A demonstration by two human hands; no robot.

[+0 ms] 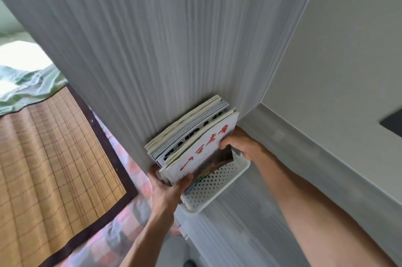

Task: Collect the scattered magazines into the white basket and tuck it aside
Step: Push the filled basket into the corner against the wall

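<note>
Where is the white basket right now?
The white basket sits low in the head view, held between the left hand and right hand, magazines standing inside it.

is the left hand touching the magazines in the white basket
Touching. The head view shows the left hand gripping the lower corner of the magazines, thumb laid across the front cover, as they stand in the white basket.

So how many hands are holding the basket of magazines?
2. The left hand grips the near-left end of the white basket; the right hand holds its far-right end, thumb on the magazines. Some fingers are hidden.
</note>
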